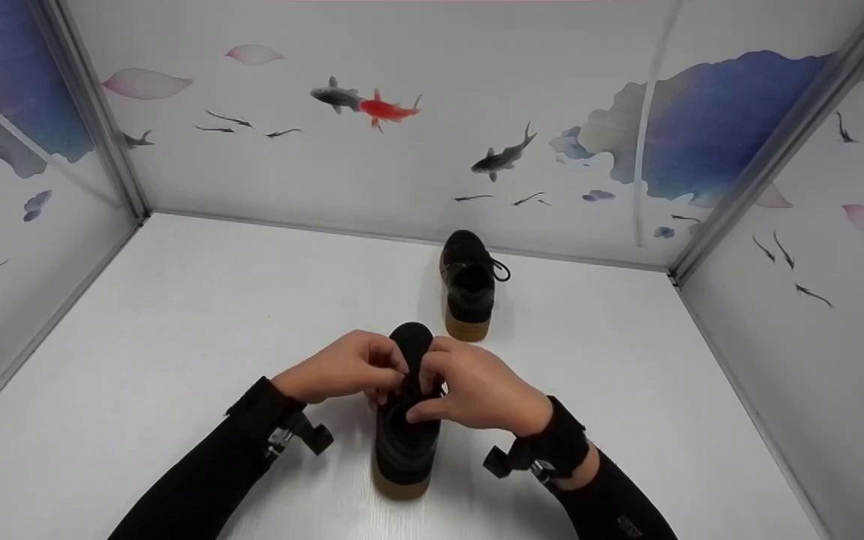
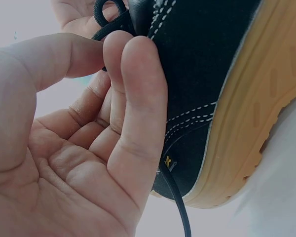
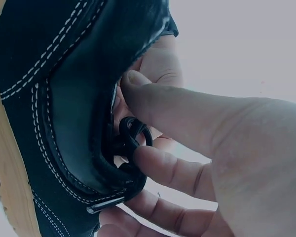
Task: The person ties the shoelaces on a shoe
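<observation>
A black shoe [image 1: 404, 457] with a tan sole [image 2: 266, 74] stands under both hands, its heel toward me and toe pointing away. My left hand [image 1: 346, 367] is at the left of its opening and pinches a black shoelace [image 2: 113, 25] between thumb and fingertips. From the right side, my right hand [image 1: 481, 386] has its curled fingers on a loop of the shoelace [image 3: 130, 136], while its thumb lies by the shoe's upper edge. A loose lace end [image 2: 178, 202] hangs down the shoe's side. Fingers partly hide the lacing in the head view.
The matching black shoe [image 1: 469, 304] stands farther back and slightly right, close to the back wall, with a lace loop out to its right. Both shoes are on a white tabletop [image 1: 267, 300]. Printed panels with fish [image 1: 391, 111] enclose the back and sides.
</observation>
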Tool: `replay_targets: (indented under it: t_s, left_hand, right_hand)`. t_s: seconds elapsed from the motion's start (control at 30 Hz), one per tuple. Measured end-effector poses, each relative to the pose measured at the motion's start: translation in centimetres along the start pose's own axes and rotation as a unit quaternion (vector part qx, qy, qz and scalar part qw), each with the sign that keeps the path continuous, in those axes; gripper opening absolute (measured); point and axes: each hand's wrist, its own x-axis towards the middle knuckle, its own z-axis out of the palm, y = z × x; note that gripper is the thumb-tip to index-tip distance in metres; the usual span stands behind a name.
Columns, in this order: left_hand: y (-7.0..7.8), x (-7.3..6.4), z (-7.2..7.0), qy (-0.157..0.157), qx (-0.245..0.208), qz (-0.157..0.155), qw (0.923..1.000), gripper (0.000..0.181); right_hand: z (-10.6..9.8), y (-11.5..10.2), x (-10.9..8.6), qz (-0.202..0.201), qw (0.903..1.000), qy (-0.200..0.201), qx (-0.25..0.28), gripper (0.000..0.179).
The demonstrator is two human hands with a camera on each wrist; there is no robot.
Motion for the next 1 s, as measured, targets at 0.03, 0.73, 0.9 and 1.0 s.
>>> replay_targets:
  t_s: [0.03,0.73,0.9,1.0]
  left_hand:
    - [0.0,0.0,0.0,0.000,0.000,0.000,1.0000,0.011]
    - [0.0,0.0,0.1,0.000,0.005,0.003,1.0000,0.012]
    - [0.2,0.0,0.2,0.001,0.011,0.015,0.9998,0.009]
    - [0.4,0.0,0.3,0.006,0.004,0.022,0.9997,0.008]
  right_hand:
    - [0.0,0.0,0.0,-0.002,1.0000,0.003,-0.004,0.035]
    - [0.2,0.4,-0.1,-0.034,0.9984,0.045,0.006,0.013]
    - [0.1,1.3,0.3,-0.005,0.9969,0.034,0.071,0.014]
    - [-0.1,2.2,0.5,0.029,0.9896,0.018,0.140,0.012]
